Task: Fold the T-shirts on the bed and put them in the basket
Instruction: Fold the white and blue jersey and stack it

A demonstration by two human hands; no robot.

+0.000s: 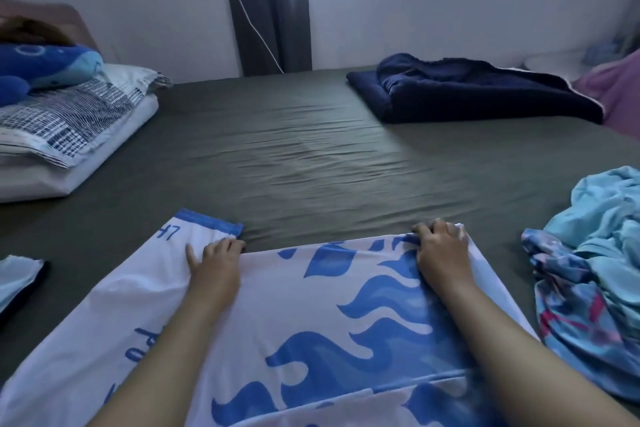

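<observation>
Head view, bedroom: a person leans over a white T-shirt (311, 322) printed with blue waves, spread flat on the near edge of the bed (311, 156), apparently midway through folding it. At the shirt's far edge, the left hand (216, 262) lies nearly flat by the blue-cuffed sleeve (204, 229), fingers spread on the cloth, likely to pin it. The right hand (441, 250) curls its fingers over the shirt's far right corner, bunching the fabric as if ready to draw that side across. Right of the shirt, well apart, a heap of light-blue clothes (595, 270) sits unfolded, presumably awaiting its turn. Left of the shirt, a pale-blue piece of cloth (17, 277) shows at the frame's edge. Beyond the shirt lie stacked pillows (69, 135) and a navy blanket (467, 94). No basket is visible.
</observation>
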